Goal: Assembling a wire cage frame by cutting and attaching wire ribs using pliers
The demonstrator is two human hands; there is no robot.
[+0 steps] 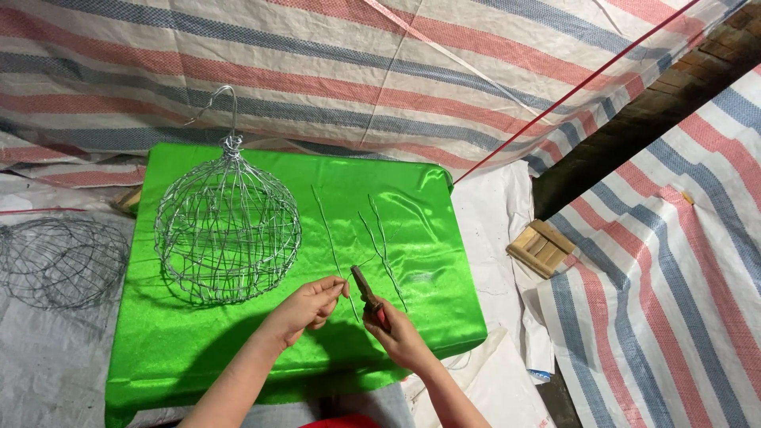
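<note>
My left hand [311,304] pinches the lower end of a thin wire [331,238] that runs away from me over the green satin cloth [198,349]. My right hand [396,333] grips red-handled pliers [365,290] whose jaws point up toward the wire near my left fingertips. Two more loose wires [380,238] lie on the cloth just right of the held one. A round wire cage [228,230] with a hook on top stands on the cloth to the left of my hands.
A second, darker wire cage [59,261] lies on the ground at the far left. A small wooden stool [541,247] sits to the right of the table. Striped tarpaulin [396,71] hangs behind and covers the right side.
</note>
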